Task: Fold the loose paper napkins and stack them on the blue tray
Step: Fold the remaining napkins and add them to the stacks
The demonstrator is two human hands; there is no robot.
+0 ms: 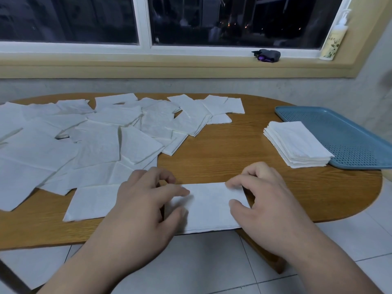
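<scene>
Two hands work one napkin [210,205] at the near edge of the table [222,151]; it lies as a long strip, its near border slightly over the table's lip. The right hand [262,200] pinches the strip's right end between thumb and forefinger; the left hand [146,200] lies over the left end with forefinger and thumb on the paper and the other fingers curled, though motion blur hides whether it pinches or only presses.

The step looks like the second fold, end to end. To do it well, one end should be pinned flat while the other is carried across; corners should meet before any crease is pressed; then a finger should run along the fold so it stays thin.

Many loose napkins [95,141] lie spread over the left and far side of the table, so most of the job seems to remain; the folded stack [297,145] sits at the near left corner of the blue tray [352,132], and each new piece should land square on it.
</scene>
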